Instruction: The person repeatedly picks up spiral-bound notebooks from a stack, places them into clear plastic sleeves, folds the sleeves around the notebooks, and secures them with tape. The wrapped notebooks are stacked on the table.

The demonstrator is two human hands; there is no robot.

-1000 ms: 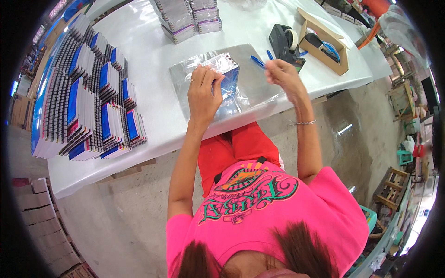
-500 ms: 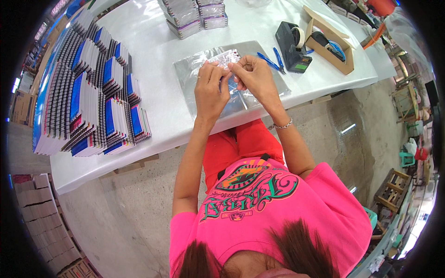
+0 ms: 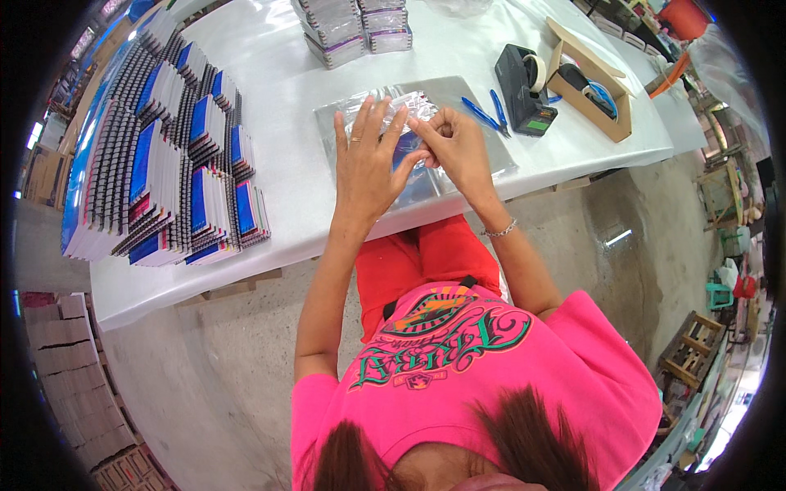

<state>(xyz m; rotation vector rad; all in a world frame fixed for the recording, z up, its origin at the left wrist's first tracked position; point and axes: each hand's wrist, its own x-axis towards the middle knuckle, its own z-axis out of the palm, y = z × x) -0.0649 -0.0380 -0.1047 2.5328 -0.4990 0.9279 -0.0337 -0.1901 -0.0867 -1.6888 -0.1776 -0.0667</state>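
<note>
My left hand [image 3: 368, 159] is open, its fingers spread over a small blue and white item in clear plastic [image 3: 408, 146]. Beside it, my right hand [image 3: 460, 151] has its fingers curled in and thumb and forefinger pinched; what lies between them, if anything, is too small to make out. Both hands are above a flat pile of clear plastic sleeves [image 3: 483, 131] near the table's front edge. Just right of my right hand lie blue-handled nippers [image 3: 485, 114], partly on the sleeves.
A black tape dispenser [image 3: 522, 94] stands right of the nippers, beside an open cardboard box [image 3: 610, 123] holding a tape roll. Rows of spiral-bound notebooks [image 3: 160, 159] fill the white table's [image 3: 270, 106] left side. Wrapped notebook stacks [image 3: 336, 37] stand at the back.
My left hand has opened from a pinch, its fingers spreading away from my right hand. My right hand stays curled in nearly the same place. The whole view has shifted slightly.
</note>
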